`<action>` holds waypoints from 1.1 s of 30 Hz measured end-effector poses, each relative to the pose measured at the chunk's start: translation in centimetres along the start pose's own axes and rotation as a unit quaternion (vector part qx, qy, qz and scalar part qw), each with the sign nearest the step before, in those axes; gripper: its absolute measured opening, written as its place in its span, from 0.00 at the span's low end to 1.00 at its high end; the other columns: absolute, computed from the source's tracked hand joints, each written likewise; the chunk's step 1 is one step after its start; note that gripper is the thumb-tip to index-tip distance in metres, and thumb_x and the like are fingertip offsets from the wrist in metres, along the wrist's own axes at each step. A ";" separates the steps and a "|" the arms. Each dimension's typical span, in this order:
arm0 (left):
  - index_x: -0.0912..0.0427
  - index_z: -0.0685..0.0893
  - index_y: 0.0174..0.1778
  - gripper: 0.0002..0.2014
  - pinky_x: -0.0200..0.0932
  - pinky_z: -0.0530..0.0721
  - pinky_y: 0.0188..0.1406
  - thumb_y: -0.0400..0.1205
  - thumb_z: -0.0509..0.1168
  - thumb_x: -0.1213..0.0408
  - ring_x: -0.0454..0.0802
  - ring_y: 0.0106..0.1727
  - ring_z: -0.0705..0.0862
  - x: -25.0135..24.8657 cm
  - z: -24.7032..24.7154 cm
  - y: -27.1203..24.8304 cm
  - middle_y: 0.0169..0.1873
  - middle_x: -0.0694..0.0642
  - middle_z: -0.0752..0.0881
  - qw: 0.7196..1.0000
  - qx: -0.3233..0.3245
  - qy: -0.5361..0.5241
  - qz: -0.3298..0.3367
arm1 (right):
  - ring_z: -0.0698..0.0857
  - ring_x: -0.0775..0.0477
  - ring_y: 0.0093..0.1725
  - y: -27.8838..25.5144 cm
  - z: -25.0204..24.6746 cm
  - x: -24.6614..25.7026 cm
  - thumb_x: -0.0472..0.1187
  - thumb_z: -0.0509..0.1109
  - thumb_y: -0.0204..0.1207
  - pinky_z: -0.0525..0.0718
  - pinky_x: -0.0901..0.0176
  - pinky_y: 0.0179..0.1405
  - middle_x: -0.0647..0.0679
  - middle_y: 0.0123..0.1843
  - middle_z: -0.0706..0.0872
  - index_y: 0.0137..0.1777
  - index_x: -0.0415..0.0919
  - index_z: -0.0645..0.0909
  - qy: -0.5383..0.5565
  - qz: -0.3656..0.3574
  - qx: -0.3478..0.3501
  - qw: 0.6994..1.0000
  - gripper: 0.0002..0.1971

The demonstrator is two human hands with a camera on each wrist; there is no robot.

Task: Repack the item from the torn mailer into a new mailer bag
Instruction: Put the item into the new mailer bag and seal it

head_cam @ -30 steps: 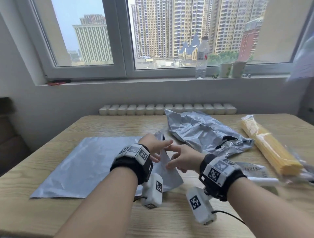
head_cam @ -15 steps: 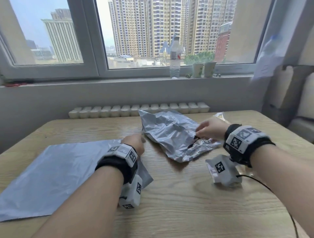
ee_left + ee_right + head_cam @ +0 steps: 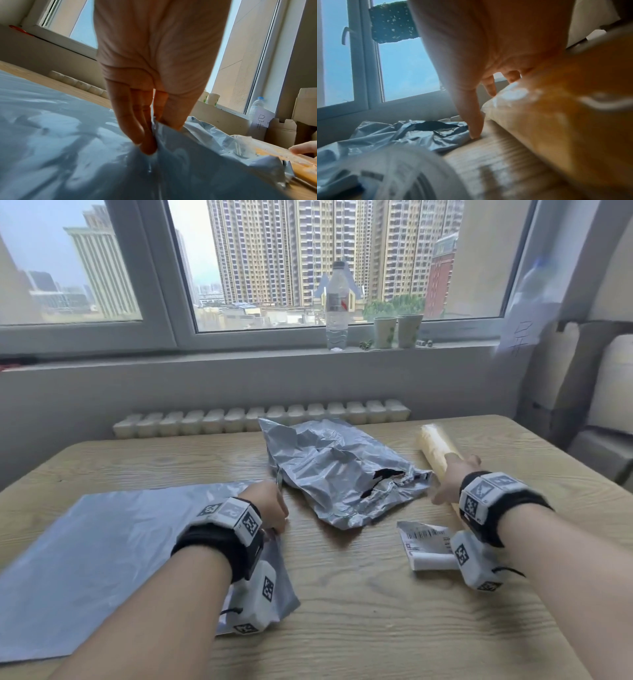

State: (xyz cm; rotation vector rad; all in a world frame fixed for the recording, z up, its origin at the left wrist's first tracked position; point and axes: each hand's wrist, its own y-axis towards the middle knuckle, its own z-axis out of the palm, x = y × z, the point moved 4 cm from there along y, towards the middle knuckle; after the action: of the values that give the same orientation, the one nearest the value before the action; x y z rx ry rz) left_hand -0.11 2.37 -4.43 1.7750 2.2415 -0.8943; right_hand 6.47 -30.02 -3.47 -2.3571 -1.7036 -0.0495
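Observation:
The new grey mailer (image 3: 102, 542) lies flat on the left of the table. My left hand (image 3: 274, 508) pinches its raised mouth edge between thumb and fingers (image 3: 147, 146). The torn mailer (image 3: 335, 470) lies crumpled mid-table with a black rip near its right end, and looks flat. To its right lies the long yellow pasta packet (image 3: 433, 443). My right hand (image 3: 452, 477) arches over it. The thumb (image 3: 474, 121) is down beside the packet (image 3: 556, 121) and the fingers curl over its far side. The right wrist view is blurred.
A curled shipping label (image 3: 424, 542) lies by my right wrist. On the window sill behind the table (image 3: 359, 611) stand a water bottle (image 3: 337, 306) and two paper cups (image 3: 397, 330). Cardboard boxes (image 3: 603, 419) stand at the right.
My right hand left the new mailer's mouth, passed the torn mailer's rip and now reaches right onto the pasta packet. My left hand keeps hold of the new mailer's edge.

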 end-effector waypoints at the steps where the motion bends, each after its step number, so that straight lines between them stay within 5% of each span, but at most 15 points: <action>1: 0.63 0.90 0.50 0.11 0.54 0.91 0.45 0.74 0.70 0.77 0.57 0.44 0.92 0.1 0.1 0.1 0.40 0.61 0.91 1.000 -0.002 0.000 0.001 | 0.78 0.32 0.64 0.1 0.2 -0.4 0.43 0.76 0.68 0.79 0.43 0.65 0.36 0.70 0.67 0.76 0.43 0.61 0.011 0.003 -0.007 1.000 0.39; 5: 0.57 0.89 0.43 0.11 0.52 0.92 0.42 0.73 0.70 0.78 0.59 0.45 0.92 0.3 0.2 0.4 0.41 0.61 0.90 1.000 -0.014 -0.007 0.002 | 0.79 0.32 0.63 0.6 0.7 -1.0 0.44 0.75 0.68 0.79 0.39 0.64 0.35 0.64 0.75 0.78 0.45 0.55 0.013 0.012 -0.023 1.000 0.43; 9: 0.59 0.90 0.46 0.11 0.51 0.92 0.43 0.73 0.70 0.78 0.59 0.46 0.92 0.2 0.2 0.3 0.43 0.62 0.90 1.000 -0.018 -0.016 0.005 | 0.78 0.31 0.65 0.8 0.6 -1.1 0.46 0.69 0.75 0.78 0.38 0.64 0.32 0.65 0.76 0.75 0.39 0.57 0.035 0.032 -0.044 0.998 0.33; 18: 0.56 0.86 0.43 0.10 0.52 0.92 0.45 0.74 0.71 0.77 0.57 0.44 0.92 0.5 0.4 0.2 0.41 0.59 0.88 0.999 -0.026 -0.018 0.008 | 0.79 0.33 0.60 -0.2 -2.8 -0.1 0.44 0.75 0.67 0.81 0.40 0.60 0.36 0.60 0.75 0.68 0.42 0.63 0.120 0.017 -0.096 0.988 0.32; 23: 0.59 0.86 0.59 0.18 0.48 0.92 0.44 0.75 0.70 0.77 0.55 0.46 0.91 0.6 0.3 -0.2 0.46 0.57 0.86 0.999 -0.047 -0.003 0.007 | 0.82 0.38 0.53 -2.7 -4.9 2.1 0.51 0.76 0.52 0.86 0.42 0.53 0.42 0.55 0.80 0.62 0.46 0.68 0.197 -0.029 -0.105 0.974 0.37; 29: 0.52 0.66 0.78 0.37 0.52 0.88 0.55 0.73 0.68 0.73 0.60 0.58 0.86 0.9 -0.7 -1.2 0.58 0.61 0.85 0.993 -0.115 0.017 0.021 | 0.85 0.44 0.46 -6.0 -5.5 4.5 0.57 0.77 0.63 0.81 0.58 0.34 0.45 0.51 0.84 0.60 0.43 0.75 0.308 -0.115 -0.068 0.942 0.29; 33: 0.53 0.66 0.78 0.36 0.50 0.86 0.58 0.73 0.68 0.73 0.59 0.60 0.85 1.4 -1.7 -2.1 0.58 0.62 0.85 0.988 -0.154 0.008 0.022 | 0.86 0.47 0.43 -8.3 -4.9 5.6 0.50 0.78 0.62 0.86 0.53 0.40 0.48 0.49 0.84 0.58 0.46 0.74 0.315 -0.160 -0.035 0.935 0.26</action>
State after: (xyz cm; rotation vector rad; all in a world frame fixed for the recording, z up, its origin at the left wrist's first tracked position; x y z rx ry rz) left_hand -2.03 4.18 -2.88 1.6858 2.1984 -0.4925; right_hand 1.04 -23.32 3.61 -1.7820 -1.7195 -0.8339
